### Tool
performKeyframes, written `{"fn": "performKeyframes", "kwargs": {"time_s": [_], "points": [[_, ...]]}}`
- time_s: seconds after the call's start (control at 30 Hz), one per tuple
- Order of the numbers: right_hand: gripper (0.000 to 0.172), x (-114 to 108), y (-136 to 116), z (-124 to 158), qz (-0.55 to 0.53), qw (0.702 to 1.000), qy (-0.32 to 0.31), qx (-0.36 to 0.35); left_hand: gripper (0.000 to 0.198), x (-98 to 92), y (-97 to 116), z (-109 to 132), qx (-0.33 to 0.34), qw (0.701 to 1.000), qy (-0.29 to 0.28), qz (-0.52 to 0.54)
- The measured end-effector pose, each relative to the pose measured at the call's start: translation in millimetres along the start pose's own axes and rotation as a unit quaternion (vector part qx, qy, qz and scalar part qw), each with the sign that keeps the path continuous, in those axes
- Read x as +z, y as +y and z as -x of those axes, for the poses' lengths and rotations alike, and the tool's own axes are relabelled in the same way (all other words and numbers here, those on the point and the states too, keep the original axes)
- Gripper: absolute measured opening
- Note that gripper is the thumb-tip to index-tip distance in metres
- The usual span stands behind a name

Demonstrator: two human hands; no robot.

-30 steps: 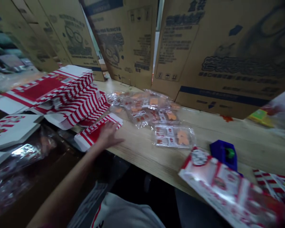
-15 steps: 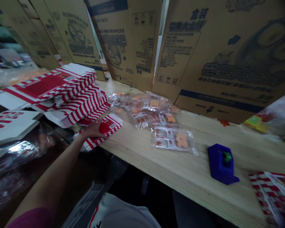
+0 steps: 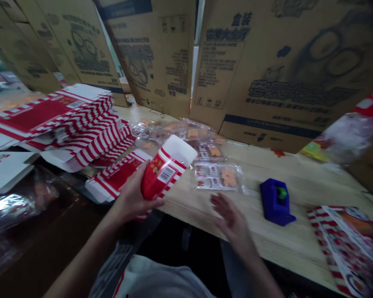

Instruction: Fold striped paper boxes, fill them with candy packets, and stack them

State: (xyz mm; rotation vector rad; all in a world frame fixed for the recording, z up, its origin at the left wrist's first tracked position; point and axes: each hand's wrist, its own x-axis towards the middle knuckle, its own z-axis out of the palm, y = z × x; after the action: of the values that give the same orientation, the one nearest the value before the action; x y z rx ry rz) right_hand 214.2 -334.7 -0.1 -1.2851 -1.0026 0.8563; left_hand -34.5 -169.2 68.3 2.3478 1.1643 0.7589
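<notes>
My left hand grips a flat red-and-white striped carton and holds it tilted up above the wooden table's front edge. More flat cartons lie just left of it, and a tall stack of them sits further left. My right hand hovers over the table edge with fingers apart and nothing in it, between the carton and a blue tape dispenser. Clear packets of orange and red pieces lie behind the carton.
Large brown cardboard boxes stand as a wall along the table's back. A striped printed pack lies at the right front. White flat sheets and crinkled plastic sit at the left.
My left hand has lifted one flat carton off the small pile and raised it toward me. My right hand has come into view over the table edge.
</notes>
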Motion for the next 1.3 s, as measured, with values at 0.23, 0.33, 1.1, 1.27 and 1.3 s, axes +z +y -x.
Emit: {"fn": "performKeyframes", "kwargs": {"time_s": [0.23,0.33,1.1,1.27,1.3], "points": [[0.052,54,-10,-9,-0.202,0.977,-0.056,0.048,0.112,82.9,31,42,0.016,0.988,-0.009,0.155],[0.043,37,-6,0,-0.214,0.975,-0.023,0.060,0.106,89.2,34,42,-0.030,0.965,-0.044,0.257],[0.031,-19,11,-11,-0.216,0.967,0.079,0.106,0.032,103.3,31,53,-0.220,0.782,-0.241,0.530],[0.035,-16,15,10,-0.212,0.962,0.045,0.168,0.036,97.8,39,30,-0.148,0.781,-0.203,0.571],[0.036,-16,17,15,-0.212,0.961,0.033,0.178,0.032,99.8,40,27,-0.162,0.780,-0.175,0.578]]}}
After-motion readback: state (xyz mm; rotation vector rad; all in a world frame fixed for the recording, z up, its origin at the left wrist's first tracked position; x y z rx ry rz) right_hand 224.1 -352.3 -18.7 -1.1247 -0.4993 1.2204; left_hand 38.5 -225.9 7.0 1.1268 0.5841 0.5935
